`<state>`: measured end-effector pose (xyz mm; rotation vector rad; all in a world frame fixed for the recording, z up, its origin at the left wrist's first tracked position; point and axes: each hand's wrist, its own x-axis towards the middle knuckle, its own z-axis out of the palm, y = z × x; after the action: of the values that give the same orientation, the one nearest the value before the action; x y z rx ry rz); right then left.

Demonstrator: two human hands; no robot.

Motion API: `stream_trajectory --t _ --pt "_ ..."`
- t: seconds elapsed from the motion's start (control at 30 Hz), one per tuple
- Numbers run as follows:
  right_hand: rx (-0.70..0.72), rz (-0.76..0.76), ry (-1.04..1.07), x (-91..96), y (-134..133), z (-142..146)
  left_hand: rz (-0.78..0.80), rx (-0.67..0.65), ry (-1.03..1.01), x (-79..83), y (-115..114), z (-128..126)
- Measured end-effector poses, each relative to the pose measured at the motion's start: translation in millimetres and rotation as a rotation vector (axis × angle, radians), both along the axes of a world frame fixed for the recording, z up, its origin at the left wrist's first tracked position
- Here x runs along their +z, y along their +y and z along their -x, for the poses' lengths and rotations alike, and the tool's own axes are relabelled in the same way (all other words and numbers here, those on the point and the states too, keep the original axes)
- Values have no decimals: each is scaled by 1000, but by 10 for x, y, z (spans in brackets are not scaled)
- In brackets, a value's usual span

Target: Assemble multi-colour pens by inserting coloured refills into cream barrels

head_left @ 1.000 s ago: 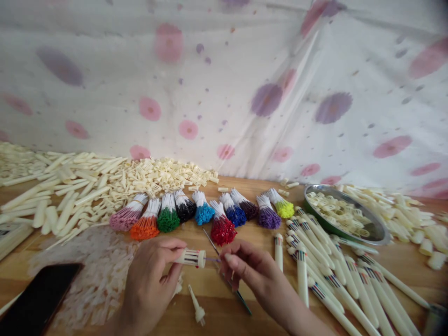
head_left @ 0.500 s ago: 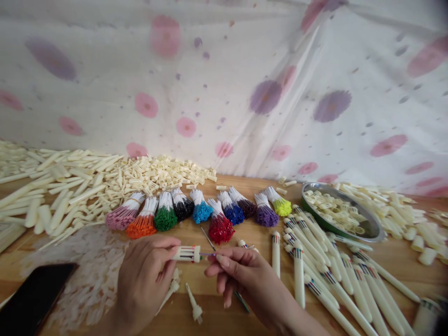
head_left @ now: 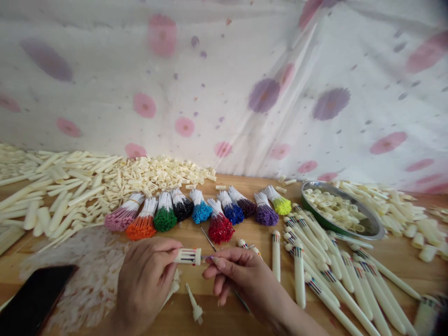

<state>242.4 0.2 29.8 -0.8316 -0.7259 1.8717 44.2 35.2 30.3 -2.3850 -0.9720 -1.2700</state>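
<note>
My left hand [head_left: 149,277] is closed around a cream slotted pen barrel section [head_left: 188,256], held level with coloured bits showing in its slots. At its right end, my right hand [head_left: 241,280] pinches a thin purple pen refill [head_left: 207,257], its tip at or in the barrel's end; how deep is unclear. A thin dark rod, partly hidden, shows beneath my right fingers. Under my hands lies a cream cone-shaped pen part [head_left: 194,303]. Beyond them stand banded refill bundles in several colours, with the red bundle [head_left: 221,228] nearest.
Finished-looking multicolour pens [head_left: 336,280] lie at the right. Behind them is a metal bowl [head_left: 374,231] of slotted barrel parts. Loose cream parts [head_left: 77,186] are heaped at back left. A phone [head_left: 35,294] and clear plastic pieces [head_left: 84,280] sit at left.
My right hand has shifted slightly left towards the barrel, so less of the purple refill shows between them. The barrel has dipped slightly in view.
</note>
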Motion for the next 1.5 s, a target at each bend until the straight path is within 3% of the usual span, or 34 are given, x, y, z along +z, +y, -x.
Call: stream_trajectory --t 0.23,0.47,0.63,0.83,0.93,1.07,1.13,1.27,1.37,1.43,1.5 --pt "-3 -64 -49 -18 19 21 -71 -1 44 64 -11 -45" --pt "4 11 -52 32 -8 111 -78 -21 77 27 -60 -69" --pt "-7 -16 -109 1 6 96 17 -86 73 -20 -77 -84" --pt "-33 -163 -273 -49 26 0 219 -226 118 0 -53 -49" --pt "-28 -380 -470 -49 4 -49 376 -275 71 -13 -12 -8" --pt "-136 -992 -940 35 -17 -136 546 -290 -35 -63 16 16" --pt "-166 -1222 -1111 90 -26 -184 613 -294 -95 -86 12 10" --pt "-138 -1417 -1275 152 -49 -243 734 -306 -167 -112 -3 -17" --pt "-191 -1398 -1264 155 -38 -253 805 -302 -210 -117 10 -16" --pt "-238 -1225 -1288 132 -14 -263 845 -317 -232 -114 39 9" --pt "-182 -1001 -1420 65 2 -276 878 -368 -267 -109 84 52"
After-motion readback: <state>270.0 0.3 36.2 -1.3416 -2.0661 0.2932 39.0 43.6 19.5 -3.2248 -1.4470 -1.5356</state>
